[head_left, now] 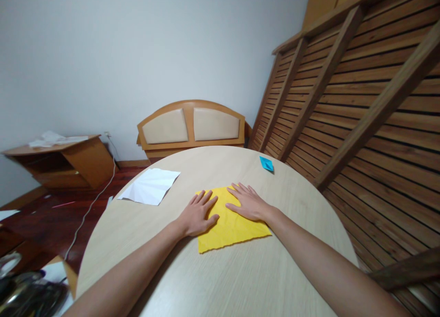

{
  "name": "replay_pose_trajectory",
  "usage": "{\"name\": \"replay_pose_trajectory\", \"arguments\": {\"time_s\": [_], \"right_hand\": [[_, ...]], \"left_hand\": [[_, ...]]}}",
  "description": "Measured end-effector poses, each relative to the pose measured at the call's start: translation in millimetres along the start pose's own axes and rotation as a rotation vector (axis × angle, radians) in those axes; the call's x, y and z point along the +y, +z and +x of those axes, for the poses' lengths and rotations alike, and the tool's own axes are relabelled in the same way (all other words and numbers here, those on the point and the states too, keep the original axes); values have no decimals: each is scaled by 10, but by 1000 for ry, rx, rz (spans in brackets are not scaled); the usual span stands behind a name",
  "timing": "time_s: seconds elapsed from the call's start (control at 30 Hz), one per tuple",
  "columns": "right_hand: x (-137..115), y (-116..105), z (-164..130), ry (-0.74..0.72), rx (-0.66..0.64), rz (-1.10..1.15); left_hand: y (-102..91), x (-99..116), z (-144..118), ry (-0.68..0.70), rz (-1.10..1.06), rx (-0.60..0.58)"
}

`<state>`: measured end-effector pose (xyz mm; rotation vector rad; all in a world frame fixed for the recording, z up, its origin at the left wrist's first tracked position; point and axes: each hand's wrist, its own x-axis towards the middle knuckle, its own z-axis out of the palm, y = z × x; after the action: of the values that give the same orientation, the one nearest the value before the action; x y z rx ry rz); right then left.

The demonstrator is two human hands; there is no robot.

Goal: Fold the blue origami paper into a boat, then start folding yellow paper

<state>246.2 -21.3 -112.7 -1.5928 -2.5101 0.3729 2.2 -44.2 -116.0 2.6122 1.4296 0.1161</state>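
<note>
A creased yellow sheet of paper point(230, 232) lies on the round table, its near edge ragged. My left hand point(199, 214) rests palm down over its left side, fingers spread. On the upper right part of the sheet lies my right hand point(249, 202), also flat with the fingers apart. Parts of the paper's left and right edges are hidden beneath the hands. A folded blue paper piece point(266, 163) sits beyond my right hand. To the far left of the sheet is a white sheet of paper point(149, 186) with fold lines.
The pale wooden table point(192, 285) has a curved edge all round. Slatted wooden panels point(343, 88) lean close along its right side. Behind it stands a padded headboard point(190, 124). A wooden cabinet point(82, 163) and a white cable point(91, 207) are on the left.
</note>
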Motion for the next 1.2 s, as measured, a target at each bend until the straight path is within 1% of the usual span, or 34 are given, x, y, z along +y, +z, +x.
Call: {"name": "replay_pose_trajectory", "arguments": {"time_s": [0.07, 0.17, 0.23, 0.3, 0.4, 0.53, 0.63, 0.77, 0.87, 0.97, 1.0, 1.07, 1.13, 1.2], "right_hand": [[-29, -7, -16, -47, 24, -9], [-111, -10, -44, -164, 46, -3], [-169, -1, -55, -216, 28, 22], [-207, 10, -54, -232, 1, 48], [-207, 14, -42, -213, -23, 70], [-156, 6, -33, -181, -24, 73], [-129, 11, -30, -152, -20, 54], [-103, 26, -21, -101, -25, 42], [-84, 32, -5, -66, -20, 35], [-72, 44, 21, -38, -11, 24], [-71, 50, 32, -26, -6, 21], [-67, 64, 52, -2, 5, 15], [-62, 69, 65, 6, 14, 9], [-59, 56, 66, -8, 25, -7]], "left_hand": [[-3, -7, 3, 3, 4, 2], [-10, -17, 5, 11, 11, 4], [-14, -26, 6, 25, 13, 3], [-19, -36, 7, 41, 13, 0], [-29, -47, 4, 54, 12, -4], [-41, -50, 1, 46, 12, -19], [-40, -71, 4, 1, 19, -29], [-27, -161, 16, -91, 50, -22], [-35, -230, 28, -175, 92, 28], [-66, -210, 36, -221, 147, 152], [-75, -176, 38, -210, 157, 200], [-77, -77, 44, -128, 126, 259], [-52, 31, 52, -44, 62, 221], [-10, 110, 63, -7, 16, 133]]}}
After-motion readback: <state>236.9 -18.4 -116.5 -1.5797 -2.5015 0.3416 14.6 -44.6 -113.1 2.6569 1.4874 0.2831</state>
